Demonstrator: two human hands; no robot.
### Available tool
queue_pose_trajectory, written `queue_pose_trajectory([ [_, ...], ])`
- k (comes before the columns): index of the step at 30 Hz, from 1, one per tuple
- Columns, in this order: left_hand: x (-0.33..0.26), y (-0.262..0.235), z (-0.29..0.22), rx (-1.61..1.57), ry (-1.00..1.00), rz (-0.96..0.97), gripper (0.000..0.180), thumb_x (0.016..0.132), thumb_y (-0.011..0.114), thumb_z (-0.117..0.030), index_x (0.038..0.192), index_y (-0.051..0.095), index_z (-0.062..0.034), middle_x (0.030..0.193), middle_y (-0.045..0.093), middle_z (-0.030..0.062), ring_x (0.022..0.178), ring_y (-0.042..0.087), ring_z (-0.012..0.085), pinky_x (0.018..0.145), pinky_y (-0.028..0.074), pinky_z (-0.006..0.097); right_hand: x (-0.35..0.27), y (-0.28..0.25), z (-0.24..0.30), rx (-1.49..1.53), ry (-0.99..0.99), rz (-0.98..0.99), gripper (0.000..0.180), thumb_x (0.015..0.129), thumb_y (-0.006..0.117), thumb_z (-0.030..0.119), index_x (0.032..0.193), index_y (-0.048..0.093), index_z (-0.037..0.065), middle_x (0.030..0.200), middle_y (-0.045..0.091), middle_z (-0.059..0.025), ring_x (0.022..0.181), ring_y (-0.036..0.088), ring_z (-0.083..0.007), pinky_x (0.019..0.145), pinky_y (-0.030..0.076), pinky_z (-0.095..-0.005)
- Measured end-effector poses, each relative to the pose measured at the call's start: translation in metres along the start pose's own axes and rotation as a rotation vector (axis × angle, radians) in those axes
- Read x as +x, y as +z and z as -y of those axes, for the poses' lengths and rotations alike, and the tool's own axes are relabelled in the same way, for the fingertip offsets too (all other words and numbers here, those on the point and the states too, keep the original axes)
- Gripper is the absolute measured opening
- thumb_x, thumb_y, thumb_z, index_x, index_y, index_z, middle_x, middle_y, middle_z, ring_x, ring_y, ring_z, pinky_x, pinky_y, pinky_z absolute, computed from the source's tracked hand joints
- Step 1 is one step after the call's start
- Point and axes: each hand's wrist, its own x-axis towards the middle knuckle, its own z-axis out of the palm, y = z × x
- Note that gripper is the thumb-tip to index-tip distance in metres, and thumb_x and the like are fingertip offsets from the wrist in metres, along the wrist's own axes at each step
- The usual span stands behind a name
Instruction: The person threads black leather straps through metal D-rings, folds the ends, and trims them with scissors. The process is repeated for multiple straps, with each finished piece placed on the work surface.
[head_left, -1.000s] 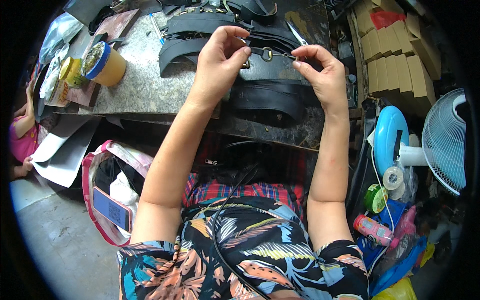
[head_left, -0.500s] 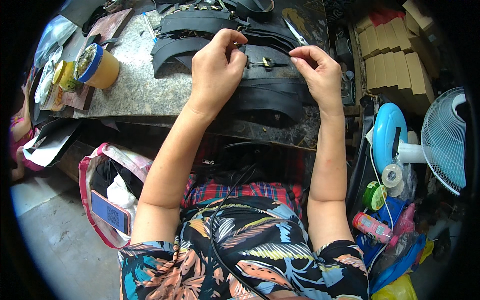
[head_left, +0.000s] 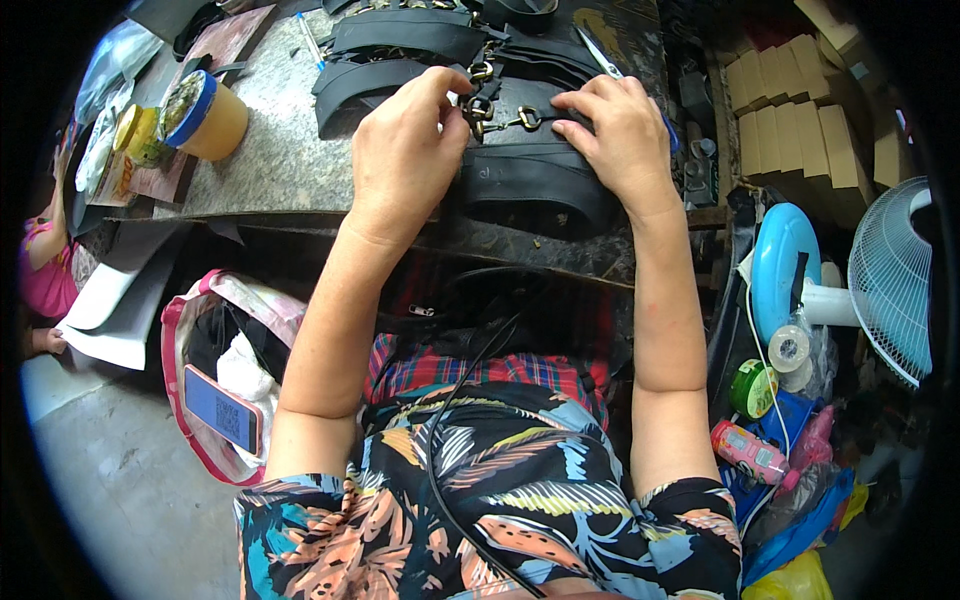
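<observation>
Beyond the nearest curved black leather-like band (head_left: 535, 190), the right hand (head_left: 625, 140), pinching a thin black strip (head_left: 546, 114), is now closer to the brass-coloured ring (head_left: 529, 111), likely steadying it; whether the left hand (head_left: 408, 155) grips anything is unclear.

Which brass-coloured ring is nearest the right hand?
The rightmost ring, just left of the right hand; the other visible rings are farther left, closer to the left hand.
</observation>
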Motion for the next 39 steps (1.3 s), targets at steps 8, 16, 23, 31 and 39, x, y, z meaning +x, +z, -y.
queue_pose_trajectory([
  [8,-0.016,-0.019,0.012,-0.018,-0.076,-0.013,0.023,0.082,0.061,-0.007,0.105,0.063,-0.0103,0.082,0.067,0.0104,0.077,0.067,0.0298,0.069,0.053,0.04,0.0,-0.015,-0.004,1.026,0.306,0.083,0.007,0.083,0.073,0.003,0.09,0.071,0.003,0.086,0.069,-0.0001,0.078,0.06,-0.0073,0.072,0.047,-0.0209],
  [16,0.001,0.012,-0.01,-0.342,0.277,0.028,0.03,0.082,0.072,-0.01,0.109,0.062,-0.0034,0.11,0.064,0.0142,0.107,0.06,0.0328,0.092,0.049,0.039,0.008,-0.018,0.012,1.256,0.349,0.125,0.019,0.086,0.071,0.002,0.105,0.068,0.004,0.089,0.069,-0.0028,0.078,0.063,-0.0072,0.071,0.049,-0.0202],
  [23,0.01,0.037,-0.004,-0.831,-0.131,0.309,0.022,0.09,0.068,-0.005,0.11,0.061,0.0013,0.1,0.066,0.0055,0.09,0.062,0.0096,0.082,0.052,0.025,0.0,-0.01,0.008,1.374,0.503,0.099,0.024,0.089,0.068,0.004,0.113,0.066,0.001,0.092,0.071,-0.0063,0.079,0.065,-0.01,0.074,0.053,-0.023],
  [31,0.01,0.034,-0.002,-0.793,-0.074,0.365,0.012,0.09,0.063,-0.001,0.1,0.057,0.0006,0.091,0.061,0.0028,0.086,0.061,0.0093,0.081,0.05,0.024,-0.005,-0.002,0.009,1.292,0.447,0.06,0.014,0.088,0.071,0.006,0.101,0.07,0.0,0.088,0.071,-0.0057,0.08,0.066,-0.01,0.074,0.053,-0.0218],
  [39,0.01,0.035,-0.003,-0.784,-0.123,0.255,0.019,0.086,0.066,-0.018,0.088,0.07,0.0001,0.072,0.066,0.0025,0.067,0.057,0.0078,0.063,0.048,0.025,-0.007,-0.006,0.014,1.153,0.393,0.029,0.011,0.087,0.071,0.002,0.098,0.07,-0.001,0.09,0.07,-0.0055,0.082,0.066,-0.0101,0.076,0.053,-0.0222],
])
